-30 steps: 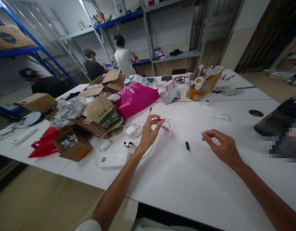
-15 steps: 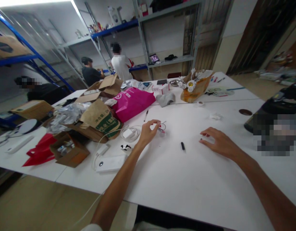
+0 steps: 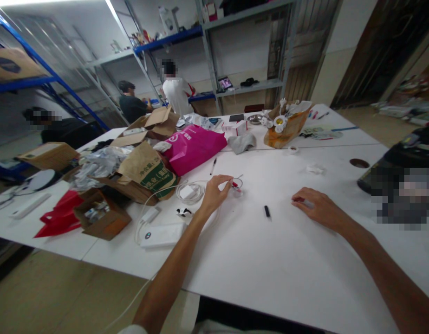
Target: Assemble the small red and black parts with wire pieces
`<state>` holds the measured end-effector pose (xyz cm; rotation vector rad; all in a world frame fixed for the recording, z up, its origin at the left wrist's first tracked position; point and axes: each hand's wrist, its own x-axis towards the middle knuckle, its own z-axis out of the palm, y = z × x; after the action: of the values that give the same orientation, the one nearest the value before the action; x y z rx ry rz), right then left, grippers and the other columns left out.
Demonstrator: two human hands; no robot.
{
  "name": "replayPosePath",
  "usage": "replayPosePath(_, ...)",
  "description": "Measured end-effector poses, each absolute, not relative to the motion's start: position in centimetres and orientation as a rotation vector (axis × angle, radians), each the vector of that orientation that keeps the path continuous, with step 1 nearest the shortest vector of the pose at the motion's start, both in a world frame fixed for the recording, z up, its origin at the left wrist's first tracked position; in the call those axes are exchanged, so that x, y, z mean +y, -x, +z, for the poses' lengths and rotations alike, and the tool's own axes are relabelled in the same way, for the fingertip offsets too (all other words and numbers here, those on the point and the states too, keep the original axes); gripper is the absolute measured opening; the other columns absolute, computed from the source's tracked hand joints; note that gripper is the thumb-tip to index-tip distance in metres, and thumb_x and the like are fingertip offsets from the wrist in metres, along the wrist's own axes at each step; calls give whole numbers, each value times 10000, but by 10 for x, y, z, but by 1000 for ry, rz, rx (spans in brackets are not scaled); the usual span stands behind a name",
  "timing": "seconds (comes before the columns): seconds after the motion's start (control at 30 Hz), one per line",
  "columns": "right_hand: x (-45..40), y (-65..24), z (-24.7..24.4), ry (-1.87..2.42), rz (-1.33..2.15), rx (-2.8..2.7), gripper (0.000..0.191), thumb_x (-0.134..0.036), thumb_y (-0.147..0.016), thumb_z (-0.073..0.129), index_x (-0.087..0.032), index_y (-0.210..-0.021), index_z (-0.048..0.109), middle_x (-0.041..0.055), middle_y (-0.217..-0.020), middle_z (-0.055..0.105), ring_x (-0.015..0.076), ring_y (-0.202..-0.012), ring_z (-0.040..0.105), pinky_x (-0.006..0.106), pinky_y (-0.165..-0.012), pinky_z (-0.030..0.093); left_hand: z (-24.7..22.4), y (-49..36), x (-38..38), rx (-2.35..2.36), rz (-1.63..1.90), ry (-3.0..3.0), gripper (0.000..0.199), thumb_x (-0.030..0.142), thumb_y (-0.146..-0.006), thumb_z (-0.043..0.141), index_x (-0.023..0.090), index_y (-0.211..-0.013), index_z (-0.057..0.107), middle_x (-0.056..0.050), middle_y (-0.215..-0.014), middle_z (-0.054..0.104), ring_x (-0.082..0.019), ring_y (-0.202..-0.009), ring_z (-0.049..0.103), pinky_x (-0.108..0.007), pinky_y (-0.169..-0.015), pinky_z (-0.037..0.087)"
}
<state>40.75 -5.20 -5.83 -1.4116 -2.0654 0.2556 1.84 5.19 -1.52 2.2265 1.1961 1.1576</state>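
Note:
My left hand is closed in a pinch, its thumb and forefinger on a small red-and-clear object with a thin dark loop; its exact kind is too small to tell. To the right, my right hand hovers low over the white table, thumb and fingertips together. Whether anything is between them I cannot make out. A short black stick-like piece lies between the two hands. Close to my left forearm are a white box-like device and a small black-and-white item.
A coiled white cable with a charger, a paper bag, a magenta bag and an open carton crowd the left. A pen lies beyond my left hand. A black bag sits right; several people are behind.
The thumb and fingers of my right hand have come together from a wider gap. My left hand keeps its pinch on the small red-and-clear object. The view has shifted slightly.

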Motion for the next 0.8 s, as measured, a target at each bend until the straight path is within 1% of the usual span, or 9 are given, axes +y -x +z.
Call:
replayPosePath(0.13, -52, -405, -58, 1395, 258, -2059, 243, -448, -1064, 631, -243, -986, 736, 93, -1012, 787, 276, -928, 753, 450, -897, 598, -17, -20, 54, 1188, 1171, -2258, 208, 290, -1075, 673, 227, -1172, 847, -95, -1210, 841, -266, -1140, 768, -471, -1094, 561)
replayPosePath(0.23, -52, -404, -58, 1373, 256, -2030, 231, -445, -1069, 630, -247, -1006, 730, 89, -1016, 784, 275, -922, 756, 448, -885, 605, -13, -28, 46, 1175, 1374, -2253, 237, 315, -1077, 682, 218, -1253, 808, -111, -1215, 814, -264, -1146, 738, -467, -1076, 556)
replayPosePath(0.33, -52, -401, -54, 1341, 240, -1974, 199, -425, -1081, 626, -257, -1034, 720, 82, -1038, 781, 274, -945, 759, 443, -898, 605, -10, -43, 22, 1093, 1491, -2241, 219, 366, -1087, 674, 208, -1195, 782, -91, -1065, 784, -226, -1016, 701, -404, -983, 559)
replayPosePath(0.4, -53, -397, -49, 1320, 216, -1923, 175, -408, -1090, 622, -263, -1060, 714, 79, -1050, 780, 270, -944, 756, 434, -895, 605, -12, -57, 3, 1006, 1367, -2267, 243, 402, -1100, 643, 197, -1036, 758, -76, -937, 755, -206, -908, 669, -366, -902, 549)
replayPosePath(0.47, -54, -391, -44, 1309, 181, -1880, 152, -393, -1092, 626, -268, -1083, 711, 74, -1051, 780, 263, -920, 749, 424, -878, 606, -15, -73, -15, 994, 1110, -2314, 331, 468, -1094, 640, 198, -919, 718, -63, -864, 739, -196, -838, 658, -345, -845, 526)
replayPosePath(0.57, -57, -382, -39, 1289, 127, -1846, 109, -358, -1086, 644, -271, -1106, 708, 66, -1056, 781, 251, -891, 738, 413, -864, 603, -21, -96, -30, 1089, 624, -2407, 445, 622, -1021, 703, 202, -874, 707, -64, -852, 742, -226, -832, 667, -354, -817, 501)
replayPosePath(0.63, -59, -376, -38, 1264, 111, -1833, 87, -322, -1084, 647, -270, -1124, 704, 62, -1059, 776, 244, -886, 731, 404, -862, 599, -22, -108, -31, 1149, 436, -2446, 489, 667, -992, 711, 197, -859, 707, -85, -881, 750, -256, -876, 684, -371, -836, 500)
replayPosePath(0.7, -59, -372, -39, 1234, 113, -1828, 77, -292, -1081, 649, -268, -1135, 698, 61, -1052, 767, 238, -882, 723, 396, -853, 593, -21, -116, -28, 1185, 347, -2466, 457, 628, -989, 720, 194, -846, 709, -99, -909, 757, -273, -913, 695, -381, -852, 498)
replayPosePath(0.8, -58, -370, -41, 1199, 138, -1836, 66, -269, -1074, 660, -265, -1133, 690, 61, -1038, 753, 235, -884, 712, 390, -841, 586, -20, -117, -23, 1182, 308, -2452, 302, 471, -964, 751, 192, -853, 723, -99, -920, 763, -274, -915, 696, -376, -833, 489)
